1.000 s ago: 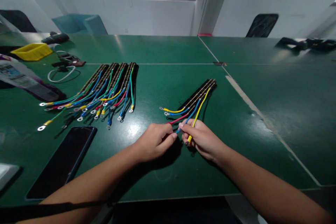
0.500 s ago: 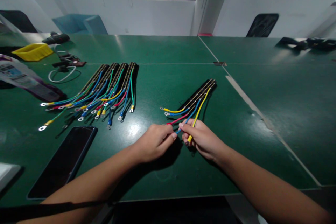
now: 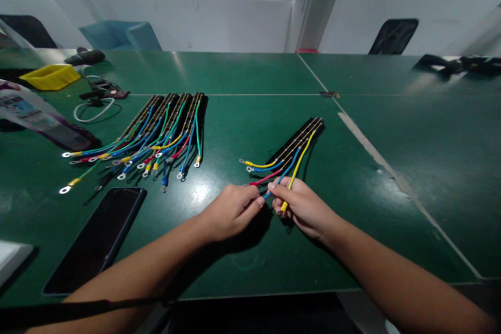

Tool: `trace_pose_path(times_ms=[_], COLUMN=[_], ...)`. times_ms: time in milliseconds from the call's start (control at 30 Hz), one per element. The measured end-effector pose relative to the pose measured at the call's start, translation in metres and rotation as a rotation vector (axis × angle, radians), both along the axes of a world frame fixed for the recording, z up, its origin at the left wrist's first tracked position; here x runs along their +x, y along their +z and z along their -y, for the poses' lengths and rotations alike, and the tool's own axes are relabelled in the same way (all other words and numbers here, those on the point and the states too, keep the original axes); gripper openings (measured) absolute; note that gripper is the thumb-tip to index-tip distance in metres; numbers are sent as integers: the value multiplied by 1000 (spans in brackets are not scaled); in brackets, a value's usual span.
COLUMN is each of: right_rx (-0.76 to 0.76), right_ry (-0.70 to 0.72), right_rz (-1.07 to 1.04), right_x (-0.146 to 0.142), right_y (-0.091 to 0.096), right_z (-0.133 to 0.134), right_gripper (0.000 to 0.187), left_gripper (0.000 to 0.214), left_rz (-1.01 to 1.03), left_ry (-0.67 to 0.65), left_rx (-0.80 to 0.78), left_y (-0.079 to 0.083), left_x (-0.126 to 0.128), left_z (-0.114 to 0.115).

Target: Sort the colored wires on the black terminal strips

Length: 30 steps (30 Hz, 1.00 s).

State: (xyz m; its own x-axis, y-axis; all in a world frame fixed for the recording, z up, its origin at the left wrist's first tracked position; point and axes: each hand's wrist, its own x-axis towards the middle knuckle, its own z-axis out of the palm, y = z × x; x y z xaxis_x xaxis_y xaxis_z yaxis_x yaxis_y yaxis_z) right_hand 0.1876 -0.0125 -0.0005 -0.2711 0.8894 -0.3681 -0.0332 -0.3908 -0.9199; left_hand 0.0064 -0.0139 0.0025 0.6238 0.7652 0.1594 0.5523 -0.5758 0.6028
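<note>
A small wire harness (image 3: 294,146), a black strip with yellow, blue and red leads ending in ring terminals, lies on the green table (image 3: 250,73) in front of me. My left hand (image 3: 230,211) is closed, its fingertips pinching the end of the red wire (image 3: 263,179). Close beside it, my right hand (image 3: 303,207) is curled around the near ends of the yellow wire (image 3: 298,163) and a blue wire. The two hands almost touch.
A row of several similar harnesses (image 3: 156,133) lies to the left. A black phone (image 3: 96,240) rests at the near left. Farther left are a white cable (image 3: 92,112), a yellow bin (image 3: 50,76) and a plastic package (image 3: 35,115). Black straps (image 3: 454,65) lie far right.
</note>
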Motion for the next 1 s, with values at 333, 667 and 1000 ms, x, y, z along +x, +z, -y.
trace_pose_path(times_ms=[333, 667, 1000], right_rx=[-10, -7, -14], right_ry=[-22, -2, -10], right_rz=[22, 3, 14], right_x=[-1, 0, 0], right_y=[1, 0, 1], right_z=[0, 0, 1], right_gripper=[29, 26, 29], left_gripper=[19, 24, 22], left_rz=[81, 20, 51], left_ry=[73, 79, 57], left_rx=[80, 88, 1], left_y=[-5, -1, -5], left_x=[-2, -1, -2], left_z=[0, 1, 1])
